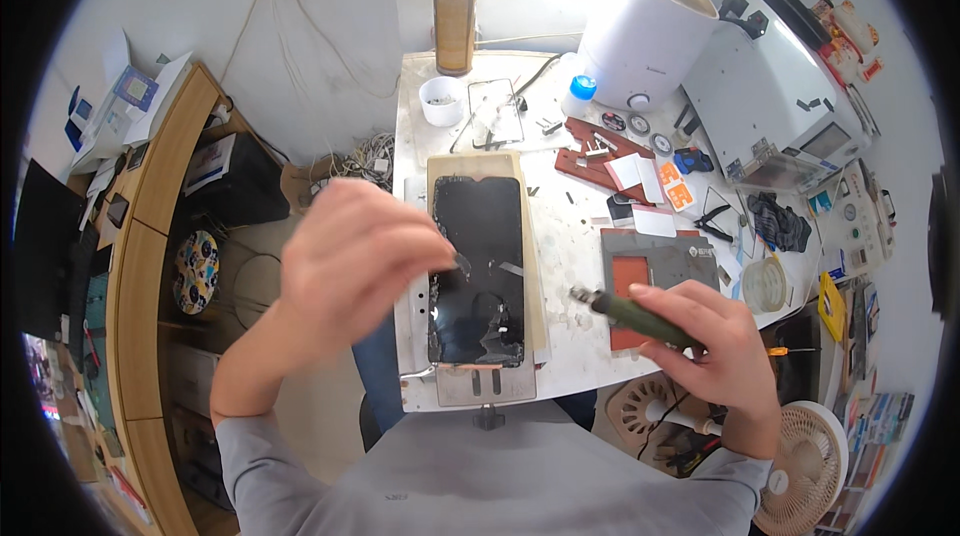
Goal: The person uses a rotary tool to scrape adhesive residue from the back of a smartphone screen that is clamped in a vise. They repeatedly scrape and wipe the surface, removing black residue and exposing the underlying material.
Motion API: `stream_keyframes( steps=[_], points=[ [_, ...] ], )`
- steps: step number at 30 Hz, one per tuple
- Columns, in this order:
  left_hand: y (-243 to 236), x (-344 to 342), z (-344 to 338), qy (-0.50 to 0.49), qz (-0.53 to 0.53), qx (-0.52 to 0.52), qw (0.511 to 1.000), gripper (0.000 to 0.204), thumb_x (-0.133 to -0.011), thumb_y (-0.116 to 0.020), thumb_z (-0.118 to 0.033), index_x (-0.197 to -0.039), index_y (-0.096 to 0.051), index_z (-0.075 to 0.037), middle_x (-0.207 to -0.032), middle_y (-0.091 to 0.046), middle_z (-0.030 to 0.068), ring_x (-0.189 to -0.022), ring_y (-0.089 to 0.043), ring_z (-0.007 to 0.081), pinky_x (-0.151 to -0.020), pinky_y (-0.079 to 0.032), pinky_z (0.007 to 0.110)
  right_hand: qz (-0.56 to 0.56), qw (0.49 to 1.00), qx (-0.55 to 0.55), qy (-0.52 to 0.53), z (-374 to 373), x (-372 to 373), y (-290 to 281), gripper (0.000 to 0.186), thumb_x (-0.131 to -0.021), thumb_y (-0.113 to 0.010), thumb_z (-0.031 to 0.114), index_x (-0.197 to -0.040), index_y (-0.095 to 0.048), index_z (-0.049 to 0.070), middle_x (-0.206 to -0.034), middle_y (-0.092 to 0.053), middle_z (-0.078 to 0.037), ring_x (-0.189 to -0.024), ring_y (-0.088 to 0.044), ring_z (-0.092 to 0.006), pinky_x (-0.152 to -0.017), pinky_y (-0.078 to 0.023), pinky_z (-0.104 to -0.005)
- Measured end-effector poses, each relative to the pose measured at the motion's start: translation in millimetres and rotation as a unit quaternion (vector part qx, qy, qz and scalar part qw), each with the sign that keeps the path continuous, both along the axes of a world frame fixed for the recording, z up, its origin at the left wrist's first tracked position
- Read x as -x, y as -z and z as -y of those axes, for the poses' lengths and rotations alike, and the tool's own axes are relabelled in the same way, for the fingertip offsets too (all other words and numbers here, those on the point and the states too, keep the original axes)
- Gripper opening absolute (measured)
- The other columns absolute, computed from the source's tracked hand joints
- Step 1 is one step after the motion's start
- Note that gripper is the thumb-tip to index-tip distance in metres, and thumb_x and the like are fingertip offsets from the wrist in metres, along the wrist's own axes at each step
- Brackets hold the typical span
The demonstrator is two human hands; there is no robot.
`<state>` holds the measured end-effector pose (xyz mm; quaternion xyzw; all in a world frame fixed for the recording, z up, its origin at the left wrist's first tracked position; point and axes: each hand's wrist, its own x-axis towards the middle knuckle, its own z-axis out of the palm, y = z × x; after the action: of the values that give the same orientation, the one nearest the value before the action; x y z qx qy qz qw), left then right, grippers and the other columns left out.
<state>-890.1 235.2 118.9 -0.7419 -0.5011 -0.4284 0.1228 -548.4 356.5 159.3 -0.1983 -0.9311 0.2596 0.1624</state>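
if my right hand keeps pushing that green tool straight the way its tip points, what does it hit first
Probably the black phone screen panel on the tan mat. The right hand aims the green pen-shaped tool up and left, toward the panel's right edge; only bare white tabletop lies between. Height above the table is unclear.

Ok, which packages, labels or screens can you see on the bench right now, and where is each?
Phone screen: bench centre on a tan pad, black rectangle, glass cracked at its lower end, left hand touching it.
Spray can: back of bench, upright cylinder, brown label, silver top.
Orange and white sticker card: right of centre, small rectangle.
White bottle: back, blue cap.
Machine panel: far right, small grey display.
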Motion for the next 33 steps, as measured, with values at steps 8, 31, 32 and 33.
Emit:
stream_keyframes(
  steps=[8,31,32,33],
  points=[
    [53.0,108.9,-149.9,-0.219,-0.033,0.19,0.956,0.012,-0.092,-0.08,-0.016,-0.095,-0.078,-0.004,-0.09,-0.071,0.0086,-0.088,-0.068,0.0279,-0.079,-0.056,0.04,0.009,0.998,0.02,0.057,-12.9,-8.1,0.6,0.062,-0.081,-0.086,0.004,-0.14,-0.069,0.007,-0.1,-0.073,-0.01,-0.071,-0.066,-0.0179,-0.058,-0.05,-0.0286],
    [35.6,40.3,-0.5,0.094,0.033,0.063,0.993,0.037,-0.107,-0.063,-0.04,-0.11,-0.08,-0.008,-0.117,-0.075,0.01,-0.11,-0.068,0.0289,-0.098,-0.053,0.045,0.065,0.987,-0.141,-0.039,-17.7,17.6,-13.1,0.061,-0.076,-0.081,-0.004,-0.135,-0.072,0.008,-0.095,-0.071,-0.009,-0.072,-0.067,-0.0241,-0.06,-0.054,-0.0365],
    [37.8,36.2,7.9,0.108,0.007,0.061,0.992,0.047,-0.107,-0.057,-0.049,-0.11,-0.08,-0.008,-0.12,-0.075,0.009,-0.111,-0.067,0.029,-0.099,-0.052,0.046,0.068,0.986,-0.146,-0.04,-17.8,18.1,-13.0,0.06,-0.076,-0.081,-0.004,-0.135,-0.072,0.008,-0.095,-0.071,-0.009,-0.072,-0.067,-0.0241,-0.06,-0.054,-0.0365],
    [40.1,32.6,15.5,0.122,-0.019,0.059,0.991,0.056,-0.107,-0.052,-0.057,-0.11,-0.08,-0.008,-0.122,-0.075,0.0081,-0.113,-0.066,0.029,-0.1,-0.051,0.047,0.071,0.985,-0.152,-0.041,-17.8,18.7,-13.0,0.06,-0.076,-0.081,-0.003,-0.135,-0.072,0.008,-0.095,-0.071,-0.009,-0.071,-0.067,-0.024,-0.061,-0.054,-0.0364]
  ],
)
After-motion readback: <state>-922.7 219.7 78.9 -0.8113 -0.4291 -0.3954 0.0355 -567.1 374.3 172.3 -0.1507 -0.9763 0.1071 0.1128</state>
